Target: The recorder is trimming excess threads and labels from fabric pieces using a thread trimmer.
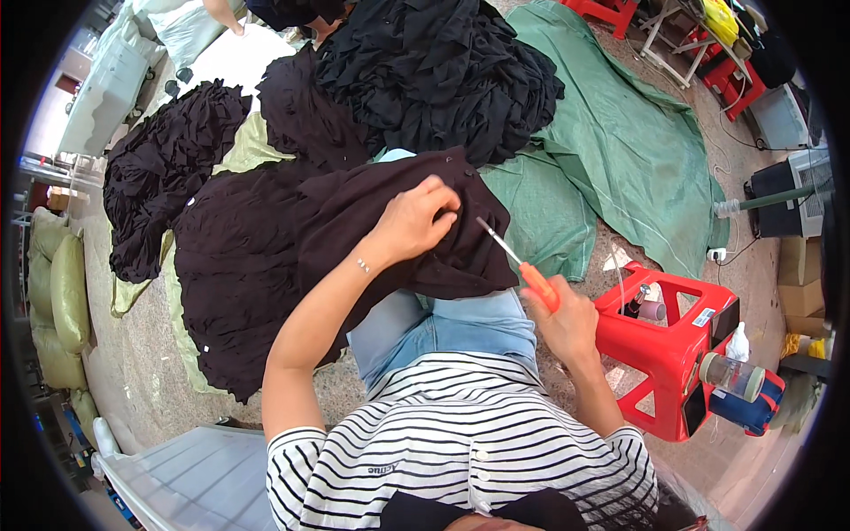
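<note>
A dark brown garment (354,208) with small buttons or studs near its far edge lies across my lap. Over it, my left hand (414,219) is closed, its fingers curled toward the thumb. What they hold, if anything, is too small to make out. To the right, my right hand (567,323) grips the orange handle of a screwdriver-like tool (540,288) with a thin metal shaft. Its shaft points up and left, over the garment's right part, and the tip is near my left fingers. I cannot tell whether the tip touches the cloth.
Heaps of dark clothes (434,71) lie ahead and to the left. A green sheet (611,168) spreads over the floor at right. Beside my right arm stands a red plastic stool (637,341) with a clear bottle (730,376) at its side. Another person's arm (223,13) shows at the top.
</note>
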`<action>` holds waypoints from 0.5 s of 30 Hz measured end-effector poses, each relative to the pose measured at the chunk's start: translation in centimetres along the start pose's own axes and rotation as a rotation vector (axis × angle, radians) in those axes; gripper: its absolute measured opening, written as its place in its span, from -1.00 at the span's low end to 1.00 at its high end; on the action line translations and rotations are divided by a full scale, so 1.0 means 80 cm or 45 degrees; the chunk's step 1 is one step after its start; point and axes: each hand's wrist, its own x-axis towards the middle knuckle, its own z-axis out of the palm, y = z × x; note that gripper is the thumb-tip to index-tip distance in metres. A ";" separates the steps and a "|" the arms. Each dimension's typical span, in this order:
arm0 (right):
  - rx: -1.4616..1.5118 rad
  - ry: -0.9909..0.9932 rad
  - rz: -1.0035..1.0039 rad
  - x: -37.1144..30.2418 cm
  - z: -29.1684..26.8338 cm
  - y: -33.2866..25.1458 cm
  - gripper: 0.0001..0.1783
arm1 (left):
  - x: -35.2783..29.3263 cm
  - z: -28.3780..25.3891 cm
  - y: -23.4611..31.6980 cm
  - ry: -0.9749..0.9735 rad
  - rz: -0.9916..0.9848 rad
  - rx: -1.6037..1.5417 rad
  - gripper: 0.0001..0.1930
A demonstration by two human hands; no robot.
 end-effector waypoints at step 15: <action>0.042 0.036 -0.066 0.024 0.009 -0.010 -0.47 | 0.046 0.004 -0.004 -0.280 -0.122 0.482 -0.91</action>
